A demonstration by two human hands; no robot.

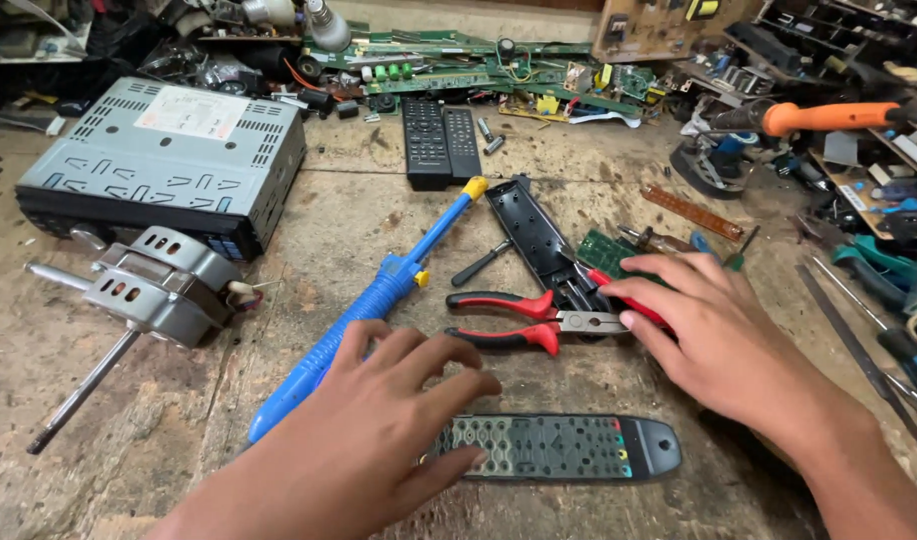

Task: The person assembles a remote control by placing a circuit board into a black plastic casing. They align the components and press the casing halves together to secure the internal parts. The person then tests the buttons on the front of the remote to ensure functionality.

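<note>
Your left hand has its grip spread, fingers fanned flat, the fingertips pressing down on the near end of the dark remote control that lies lengthwise on the bench right in front of you. Your right hand is likewise spread and holds nothing; its fingers rest over the jaw end of the red-handled pliers, beside the opened black remote shell and the small green circuit board. To work well from here, keep the left palm steady so the remote control cannot slide on the rough bench, and close on the pliers by their handles, not the nose, keeping clear of the blue desoldering pump lying just to their left. From this head view, your left hand covers one end of the remote control, so its buttons there are hidden; your right hand hides whatever lies under it near the screwdriver. A car stereo unit and a small motor sit well apart, and the clutter at the back is too crowded to sort out.
</note>
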